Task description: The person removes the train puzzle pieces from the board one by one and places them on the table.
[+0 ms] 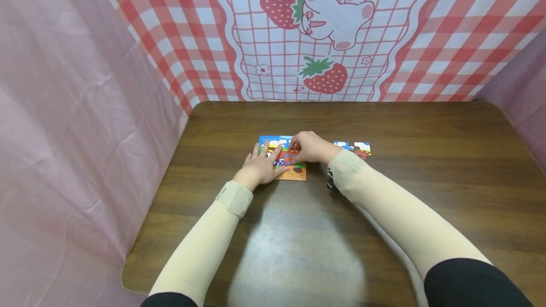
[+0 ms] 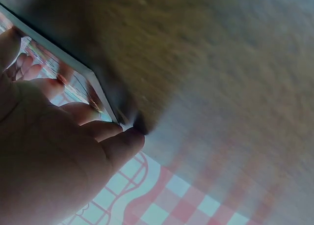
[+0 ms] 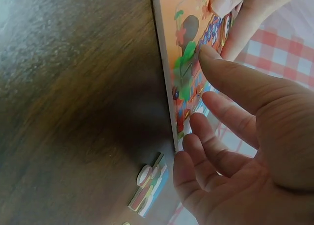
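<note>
A colourful jigsaw puzzle board (image 1: 299,174) lies flat on the wooden table, its lower part orange and its top blue. My left hand (image 1: 259,168) rests on the left part of it with spread fingers, covering some of the picture. At the right side, my right hand (image 1: 313,148) bends thumb and index finger about a red puzzle piece (image 1: 290,156) set in the picture. In the right wrist view, the right thumb (image 3: 221,70) touches the picture beside a green printed shape, and the other fingers curve near the board's edge.
Loose puzzle pieces with blue sky and white cloud, one piece (image 1: 362,148) and another (image 1: 341,144), lie right of the board, partly behind the right wrist. A red-and-white checked cloth (image 1: 187,51) hangs behind the table (image 1: 426,179); a pink curtain (image 1: 85,131) hangs at the left.
</note>
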`<state>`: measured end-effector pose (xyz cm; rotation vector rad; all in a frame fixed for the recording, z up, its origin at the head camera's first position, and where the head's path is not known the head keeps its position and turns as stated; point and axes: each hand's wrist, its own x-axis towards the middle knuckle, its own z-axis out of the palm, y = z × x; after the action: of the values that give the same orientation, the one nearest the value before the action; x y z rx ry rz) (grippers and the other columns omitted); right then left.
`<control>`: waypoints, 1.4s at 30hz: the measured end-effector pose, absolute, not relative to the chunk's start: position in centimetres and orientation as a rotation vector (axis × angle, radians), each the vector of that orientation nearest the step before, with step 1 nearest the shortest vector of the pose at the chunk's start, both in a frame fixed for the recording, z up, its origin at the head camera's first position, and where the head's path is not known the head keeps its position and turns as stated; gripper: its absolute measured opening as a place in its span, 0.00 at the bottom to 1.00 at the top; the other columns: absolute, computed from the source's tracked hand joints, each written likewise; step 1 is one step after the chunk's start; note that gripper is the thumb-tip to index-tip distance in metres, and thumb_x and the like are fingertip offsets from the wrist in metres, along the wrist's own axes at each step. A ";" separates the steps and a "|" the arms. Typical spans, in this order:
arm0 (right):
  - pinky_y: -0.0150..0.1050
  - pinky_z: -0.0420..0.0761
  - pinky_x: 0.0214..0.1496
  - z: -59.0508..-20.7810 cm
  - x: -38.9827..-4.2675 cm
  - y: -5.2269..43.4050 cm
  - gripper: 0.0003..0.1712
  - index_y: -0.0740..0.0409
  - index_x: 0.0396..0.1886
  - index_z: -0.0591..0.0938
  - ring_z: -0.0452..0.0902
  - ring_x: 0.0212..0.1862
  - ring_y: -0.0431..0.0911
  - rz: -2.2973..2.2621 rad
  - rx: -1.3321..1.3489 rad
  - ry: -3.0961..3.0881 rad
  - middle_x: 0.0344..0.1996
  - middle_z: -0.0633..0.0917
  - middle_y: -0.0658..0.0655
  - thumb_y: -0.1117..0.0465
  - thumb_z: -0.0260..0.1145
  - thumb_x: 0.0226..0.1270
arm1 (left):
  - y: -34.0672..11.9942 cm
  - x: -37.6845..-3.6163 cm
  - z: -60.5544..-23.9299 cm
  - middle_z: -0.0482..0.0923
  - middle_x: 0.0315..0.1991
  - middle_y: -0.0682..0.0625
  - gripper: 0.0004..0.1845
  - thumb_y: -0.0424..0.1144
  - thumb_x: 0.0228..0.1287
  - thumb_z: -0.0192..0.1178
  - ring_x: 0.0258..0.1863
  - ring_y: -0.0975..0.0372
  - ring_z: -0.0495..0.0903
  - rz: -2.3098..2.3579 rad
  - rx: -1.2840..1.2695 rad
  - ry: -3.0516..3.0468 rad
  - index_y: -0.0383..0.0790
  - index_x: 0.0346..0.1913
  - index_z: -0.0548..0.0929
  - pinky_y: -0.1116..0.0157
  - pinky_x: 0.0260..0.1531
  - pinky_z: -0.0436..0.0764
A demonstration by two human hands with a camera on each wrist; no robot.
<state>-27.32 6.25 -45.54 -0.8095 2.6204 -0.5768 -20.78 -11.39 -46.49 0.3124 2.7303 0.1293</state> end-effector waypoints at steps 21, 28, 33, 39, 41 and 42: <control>0.39 0.72 0.34 -45.0 -27.4 5.5 0.13 0.58 0.33 0.80 0.71 0.32 0.46 -0.554 -0.735 2.621 0.27 0.77 0.53 0.60 0.72 0.48 | -11.3 -20.8 -46.5 0.31 0.71 0.43 0.40 0.71 0.58 0.36 0.66 0.44 0.34 0.102 0.326 2.726 0.64 0.71 0.39 0.46 0.59 0.49; 0.38 0.71 0.32 -45.4 -27.5 5.6 0.14 0.58 0.32 0.79 0.71 0.30 0.46 -0.615 -0.744 2.614 0.26 0.77 0.53 0.62 0.74 0.45 | -11.3 -20.7 -46.4 0.31 0.71 0.43 0.40 0.71 0.58 0.36 0.66 0.45 0.33 0.114 0.310 2.725 0.64 0.70 0.39 0.46 0.59 0.49; 0.38 0.72 0.33 -45.5 -27.5 5.6 0.13 0.57 0.32 0.80 0.71 0.30 0.45 -0.611 -0.750 2.628 0.26 0.77 0.52 0.62 0.74 0.45 | -11.0 -20.6 -46.4 0.34 0.71 0.44 0.42 0.74 0.55 0.34 0.67 0.45 0.35 0.110 0.267 2.755 0.64 0.71 0.42 0.46 0.59 0.50; 0.39 0.73 0.34 -45.1 -27.2 5.8 0.11 0.56 0.33 0.82 0.72 0.32 0.46 -0.615 -0.759 2.629 0.28 0.78 0.52 0.61 0.72 0.49 | -10.6 -20.5 -46.4 0.34 0.71 0.44 0.44 0.77 0.51 0.33 0.67 0.45 0.33 0.090 0.217 2.743 0.65 0.70 0.40 0.44 0.58 0.49; 0.38 0.74 0.35 -45.1 -27.1 5.9 0.09 0.55 0.33 0.82 0.73 0.32 0.45 -0.630 -0.775 2.629 0.29 0.79 0.52 0.60 0.71 0.50 | -10.5 -20.5 -46.3 0.34 0.71 0.44 0.44 0.76 0.52 0.33 0.67 0.45 0.33 0.088 0.208 2.738 0.65 0.70 0.40 0.44 0.58 0.49; 0.38 0.74 0.35 -45.0 -27.0 6.1 0.08 0.55 0.33 0.83 0.73 0.33 0.44 -0.639 -0.786 2.634 0.29 0.80 0.52 0.61 0.71 0.51 | -10.4 -20.5 -46.3 0.34 0.71 0.44 0.44 0.76 0.52 0.34 0.67 0.45 0.33 0.089 0.206 2.737 0.65 0.70 0.40 0.44 0.58 0.49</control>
<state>-27.04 6.06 -44.99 -0.7858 2.6340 -0.6387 -20.45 -10.43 -46.29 0.2056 2.7373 0.0891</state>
